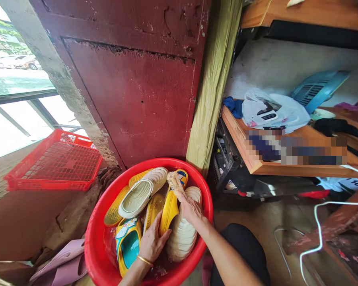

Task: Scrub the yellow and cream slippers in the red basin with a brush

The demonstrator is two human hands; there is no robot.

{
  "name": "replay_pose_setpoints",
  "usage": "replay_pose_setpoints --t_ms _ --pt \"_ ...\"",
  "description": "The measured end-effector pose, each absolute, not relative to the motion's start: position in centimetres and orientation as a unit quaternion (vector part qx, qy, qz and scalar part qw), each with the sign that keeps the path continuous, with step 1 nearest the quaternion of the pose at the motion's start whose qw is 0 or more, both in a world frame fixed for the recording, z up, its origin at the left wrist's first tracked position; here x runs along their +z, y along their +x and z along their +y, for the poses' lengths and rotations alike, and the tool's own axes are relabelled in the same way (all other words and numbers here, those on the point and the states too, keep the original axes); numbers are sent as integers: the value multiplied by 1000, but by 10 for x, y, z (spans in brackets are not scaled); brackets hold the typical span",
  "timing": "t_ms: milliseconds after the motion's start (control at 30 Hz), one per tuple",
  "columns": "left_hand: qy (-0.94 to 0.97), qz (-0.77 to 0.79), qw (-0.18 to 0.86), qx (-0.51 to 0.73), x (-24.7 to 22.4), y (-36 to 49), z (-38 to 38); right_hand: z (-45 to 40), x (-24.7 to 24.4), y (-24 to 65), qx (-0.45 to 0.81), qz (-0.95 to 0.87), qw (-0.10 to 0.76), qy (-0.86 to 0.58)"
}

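A red plastic basin [209, 198] full of water and several clogs sits in front of me. My left hand [153, 240], with a gold bangle at the wrist, grips the near end of a yellow clog [168, 212]. My right hand [191, 210] is closed around a pale scrubbing brush [175, 183], whose bristles lie against the far end of that clog. Around them are a cream clog [137, 196] with its opening up, a cream ridged clog [181, 238] partly under my right hand, and a yellow clog with a teal inside [129, 244].
Mauve slippers [62, 264] lie left of the basin, below a red plastic crate [56, 159]. Behind stands a dark red door [134, 95]. To the right, a wooden shelf [256, 163] bears a white plastic bag [274, 109]; a white cable [316, 222] hangs nearby.
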State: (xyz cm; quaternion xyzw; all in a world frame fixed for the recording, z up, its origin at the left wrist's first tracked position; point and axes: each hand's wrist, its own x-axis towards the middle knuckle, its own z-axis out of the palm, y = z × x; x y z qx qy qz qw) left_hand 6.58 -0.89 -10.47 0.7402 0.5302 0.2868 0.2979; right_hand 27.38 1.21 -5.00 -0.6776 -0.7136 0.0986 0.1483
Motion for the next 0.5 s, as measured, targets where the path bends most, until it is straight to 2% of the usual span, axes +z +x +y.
replay_pose_setpoints --t_ms 133,267,367,500 --pt "741 523 282 314 -107 64 -10 -5 -56 260 98 -759 153 -625" --pt "745 515 311 287 -118 60 -10 -22 -65 244 103 -819 114 -553" --pt "738 530 323 264 -125 60 -7 -11 -67 253 107 -764 130 -623" --pt "685 578 383 223 -127 61 4 10 -71 267 122 -683 213 -688"
